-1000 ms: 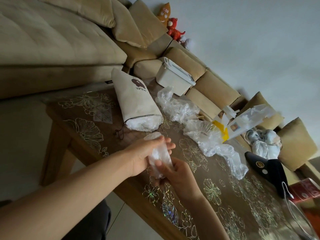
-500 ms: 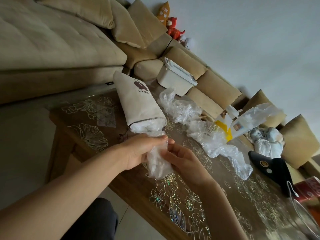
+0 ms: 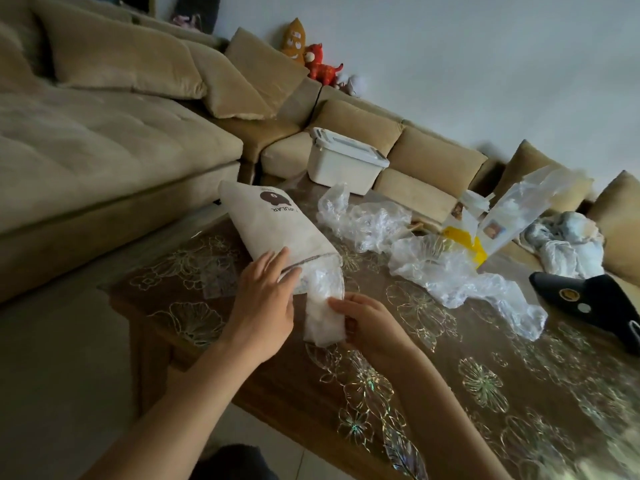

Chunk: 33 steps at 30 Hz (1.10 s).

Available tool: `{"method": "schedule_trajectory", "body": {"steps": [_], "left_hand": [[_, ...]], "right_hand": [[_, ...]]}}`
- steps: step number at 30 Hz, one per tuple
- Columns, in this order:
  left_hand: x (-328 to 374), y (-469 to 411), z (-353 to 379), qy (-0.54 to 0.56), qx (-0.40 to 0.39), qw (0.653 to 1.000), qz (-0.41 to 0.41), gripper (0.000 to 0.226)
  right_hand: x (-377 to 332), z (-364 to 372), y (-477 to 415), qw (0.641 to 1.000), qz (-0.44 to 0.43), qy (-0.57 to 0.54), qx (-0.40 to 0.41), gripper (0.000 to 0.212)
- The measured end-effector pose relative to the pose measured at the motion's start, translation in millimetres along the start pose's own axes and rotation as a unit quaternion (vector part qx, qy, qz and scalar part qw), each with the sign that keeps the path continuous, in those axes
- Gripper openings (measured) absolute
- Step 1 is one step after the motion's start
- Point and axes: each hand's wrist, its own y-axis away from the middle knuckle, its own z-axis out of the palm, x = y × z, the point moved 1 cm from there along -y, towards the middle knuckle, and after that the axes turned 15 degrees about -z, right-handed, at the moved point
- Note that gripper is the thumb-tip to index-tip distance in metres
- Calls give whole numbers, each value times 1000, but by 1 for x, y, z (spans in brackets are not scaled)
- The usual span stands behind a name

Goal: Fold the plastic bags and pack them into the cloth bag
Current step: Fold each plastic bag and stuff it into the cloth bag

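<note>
A cream cloth bag [image 3: 277,223] with a brown bear print lies on the table, its open mouth stuffed with clear plastic and facing me. My left hand [image 3: 265,299] rests at the mouth's rim, fingers nearly straight, thumb at the opening. My right hand [image 3: 363,323] grips a folded white plastic bag [image 3: 322,320] whose upper end sits in the cloth bag's mouth. Crumpled clear plastic bags [image 3: 363,220] [image 3: 460,275] lie loose further right on the table.
The table [image 3: 467,382] has a brown flowered cover. A white lidded box [image 3: 343,161] stands at its far edge. A yellow and clear packet [image 3: 498,223], a pale cloth bundle [image 3: 568,240] and a black object [image 3: 595,303] lie at right. A beige sofa surrounds the table.
Both hands moved the folded plastic bag up to the cloth bag's mouth. My left hand let go of it and now lies on the cloth bag's rim; my right hand keeps holding it.
</note>
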Motion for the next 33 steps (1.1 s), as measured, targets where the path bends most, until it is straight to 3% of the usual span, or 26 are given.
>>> {"method": "schedule_trajectory", "body": {"steps": [3,10,13,16,19,20,23,24,26,30,33], "left_hand": [[0,-3,-5,0,-42,999,-31,51],[-1,-2,-16,100,-43,990,-94,56],[-4,-1,-18,109,-41,989,-93,61],[-7,-1,-17,101,-26,991,-80,61],[-13,-1,-17,100,-20,991,-88,61],[-14,-1,-16,96,-24,991,-91,61],[-14,2,-16,87,-38,991,-95,62],[-12,3,-16,82,-33,992,-89,61],[-4,5,-16,85,-16,994,-73,59],[5,9,-15,106,-41,990,-87,67],[1,7,-17,95,-49,990,-87,67]], "right_hand": [[3,1,-6,1000,-7,-18,-7,5],[-12,38,-24,985,-71,-22,-154,9],[-11,58,-38,990,-96,12,-104,17],[1,64,-52,985,-102,129,-46,37],[15,66,-59,976,-79,200,-19,44],[15,67,-58,978,-67,196,-11,41],[7,72,-59,999,-19,46,0,14],[-1,74,-60,998,2,60,2,8],[-11,81,-61,986,-23,158,44,25],[-9,92,-66,957,-37,277,82,28],[-5,96,-75,976,-7,158,149,28]]}}
